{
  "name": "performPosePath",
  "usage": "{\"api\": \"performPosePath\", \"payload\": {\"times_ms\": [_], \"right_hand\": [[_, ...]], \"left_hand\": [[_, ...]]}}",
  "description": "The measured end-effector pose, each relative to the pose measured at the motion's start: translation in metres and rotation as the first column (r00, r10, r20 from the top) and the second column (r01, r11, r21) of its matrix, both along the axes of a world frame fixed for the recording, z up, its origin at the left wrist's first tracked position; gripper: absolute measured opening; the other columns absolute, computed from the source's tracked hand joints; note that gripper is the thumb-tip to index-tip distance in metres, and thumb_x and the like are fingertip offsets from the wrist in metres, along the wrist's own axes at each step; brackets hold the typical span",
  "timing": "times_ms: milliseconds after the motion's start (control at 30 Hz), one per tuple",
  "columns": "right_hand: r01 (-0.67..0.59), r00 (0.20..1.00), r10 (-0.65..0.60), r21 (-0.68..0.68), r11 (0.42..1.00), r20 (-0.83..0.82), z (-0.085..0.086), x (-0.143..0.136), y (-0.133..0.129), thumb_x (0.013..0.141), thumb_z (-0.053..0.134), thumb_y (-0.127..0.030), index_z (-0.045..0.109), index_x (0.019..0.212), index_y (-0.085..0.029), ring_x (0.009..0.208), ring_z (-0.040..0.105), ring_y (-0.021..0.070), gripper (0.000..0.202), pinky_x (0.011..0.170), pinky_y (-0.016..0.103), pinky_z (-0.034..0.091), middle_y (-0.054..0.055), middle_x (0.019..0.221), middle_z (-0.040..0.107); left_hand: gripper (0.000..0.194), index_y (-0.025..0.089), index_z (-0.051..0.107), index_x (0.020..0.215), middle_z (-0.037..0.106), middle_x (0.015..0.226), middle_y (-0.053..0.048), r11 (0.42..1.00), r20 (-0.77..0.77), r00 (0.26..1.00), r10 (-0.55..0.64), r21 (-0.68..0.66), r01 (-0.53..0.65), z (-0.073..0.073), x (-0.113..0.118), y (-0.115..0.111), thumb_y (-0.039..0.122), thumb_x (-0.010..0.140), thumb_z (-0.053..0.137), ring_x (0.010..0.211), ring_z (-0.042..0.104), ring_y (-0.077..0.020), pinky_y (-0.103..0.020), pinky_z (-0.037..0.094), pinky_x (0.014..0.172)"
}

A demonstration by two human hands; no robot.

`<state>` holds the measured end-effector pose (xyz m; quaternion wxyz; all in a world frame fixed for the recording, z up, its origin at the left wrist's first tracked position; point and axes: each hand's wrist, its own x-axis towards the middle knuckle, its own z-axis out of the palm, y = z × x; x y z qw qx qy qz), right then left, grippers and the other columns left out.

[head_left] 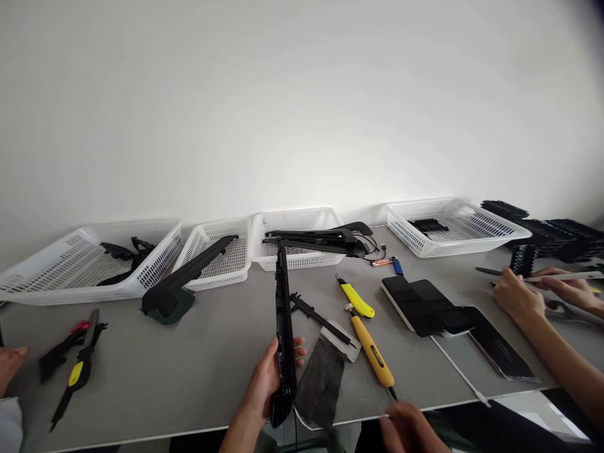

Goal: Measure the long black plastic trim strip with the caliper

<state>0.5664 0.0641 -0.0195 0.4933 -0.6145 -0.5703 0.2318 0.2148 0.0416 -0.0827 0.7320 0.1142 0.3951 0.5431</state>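
My left hand (264, 380) is closed around a long black plastic trim piece (284, 327), held nearly upright above the table's front edge. My right hand (409, 429) is at the bottom edge, smeared by motion, so its fingers cannot be read. Just beyond it lies a corded tool with a yellow handle (374, 353), its cord running down towards that hand. Right of the trim piece are a black caliper (323, 318) and a dark cloth-like sheet (322, 380). A yellow utility knife (357, 299) lies farther back.
White baskets (226, 281) line the wall, some with black parts; long trim pieces (321, 240) rest across them. Phones (415, 308) and a white cable (460, 371) lie right. A co-worker's hands (521, 299) work at far right; another person's hand (12, 368) shows far left.
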Motion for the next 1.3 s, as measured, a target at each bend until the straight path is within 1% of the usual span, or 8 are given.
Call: {"api": "performPosePath", "payload": {"times_ms": [133, 267, 433, 567, 733, 900, 1067, 1300], "right_hand": [[-0.175, 0.921, 0.189, -0.071, 0.982, 0.342, -0.034, -0.13, -0.017, 0.097, 0.059, -0.036, 0.072, 0.107, -0.028, 0.097, 0.068, 0.026, 0.018, 0.083, 0.038, 0.056, 0.006, 0.1, 0.073], [-0.076, 0.764, 0.156, -0.153, 0.985, 0.626, -0.046, -0.172, 0.037, 0.088, 0.075, -0.027, 0.073, 0.11, -0.022, 0.113, 0.061, 0.0347, 0.023, 0.094, 0.044, 0.047, 0.011, 0.112, 0.072], [-0.104, 0.752, 0.156, -0.119, 0.987, 0.64, -0.051, -0.168, 0.061, 0.094, 0.071, -0.025, 0.069, 0.084, -0.021, 0.099, 0.063, 0.0309, 0.011, 0.087, 0.04, 0.043, 0.008, 0.09, 0.073], [-0.1, 0.822, 0.13, -0.085, 0.991, 0.555, -0.05, -0.156, 0.051, 0.106, 0.053, -0.032, 0.067, 0.096, -0.021, 0.086, 0.069, 0.025, 0.02, 0.073, 0.034, 0.045, 0.006, 0.092, 0.076], [-0.177, 0.959, 0.187, -0.066, 0.982, 0.214, -0.042, -0.146, 0.026, 0.109, 0.045, -0.049, 0.066, 0.109, -0.023, 0.066, 0.068, 0.0196, 0.033, 0.06, 0.029, 0.049, 0.003, 0.084, 0.074], [-0.398, 0.9, 0.401, -0.058, 0.916, 0.171, -0.046, -0.138, -0.003, 0.108, 0.049, -0.049, 0.066, 0.109, -0.025, 0.08, 0.075, 0.0197, 0.03, 0.067, 0.026, 0.057, 0.004, 0.094, 0.077], [-0.496, 0.827, 0.468, 0.012, 0.868, 0.311, -0.056, -0.119, -0.015, 0.105, 0.059, -0.047, 0.071, 0.107, -0.029, 0.083, 0.075, 0.02, 0.022, 0.07, 0.028, 0.058, 0.001, 0.096, 0.078], [-0.59, 0.741, 0.534, 0.015, 0.807, 0.407, -0.036, -0.116, -0.003, 0.108, 0.054, -0.037, 0.07, 0.096, -0.026, 0.079, 0.066, 0.0204, 0.023, 0.071, 0.033, 0.053, 0.002, 0.087, 0.072]], "left_hand": [[0.033, 0.012, 0.078, 0.115, 0.08, 0.117, -0.016, 1.0, -0.029, 1.0, -0.001, 0.009, 0.001, -0.008, -0.003, 0.0, 0.038, 0.103, 0.064, 0.099, 0.077, -0.0255, -0.033, 0.063, 0.085], [0.04, 0.01, 0.08, 0.115, 0.079, 0.119, -0.017, 0.999, -0.048, 0.999, -0.021, 0.024, 0.022, -0.011, -0.005, -0.002, 0.045, 0.1, 0.068, 0.098, 0.076, -0.0256, -0.031, 0.061, 0.086], [0.038, 0.01, 0.08, 0.113, 0.08, 0.116, -0.017, 0.998, -0.041, 0.999, 0.014, 0.059, -0.012, -0.007, -0.002, -0.003, 0.043, 0.098, 0.071, 0.096, 0.076, -0.0256, -0.032, 0.06, 0.084], [0.034, 0.01, 0.08, 0.113, 0.08, 0.113, -0.016, 0.999, -0.03, 0.999, 0.014, 0.043, -0.012, -0.003, -0.001, -0.003, 0.04, 0.099, 0.07, 0.091, 0.076, -0.0247, -0.031, 0.059, 0.081], [0.038, 0.01, 0.08, 0.111, 0.08, 0.11, -0.017, 0.999, -0.012, 1.0, -0.001, 0.049, 0.001, -0.004, 0.001, -0.004, 0.044, 0.1, 0.067, 0.086, 0.075, -0.0237, -0.031, 0.058, 0.078], [0.039, 0.012, 0.077, 0.118, 0.08, 0.111, -0.016, 1.0, 0.011, 1.0, 0.02, 0.019, -0.02, -0.011, 0.0, -0.003, 0.046, 0.098, 0.071, 0.088, 0.077, -0.0241, -0.029, 0.061, 0.073], [0.037, 0.014, 0.074, 0.12, 0.08, 0.115, -0.014, 0.999, 0.162, 0.987, 0.024, -0.029, -0.02, -0.012, -0.002, -0.003, 0.045, 0.1, 0.068, 0.089, 0.079, -0.0247, -0.031, 0.064, 0.069], [0.037, 0.009, 0.077, 0.104, 0.079, 0.1, -0.015, 0.998, 0.117, 0.993, -0.036, 0.054, 0.03, -0.013, -0.002, -0.004, 0.044, 0.102, 0.064, 0.091, 0.075, -0.0257, -0.036, 0.068, 0.073]]}}
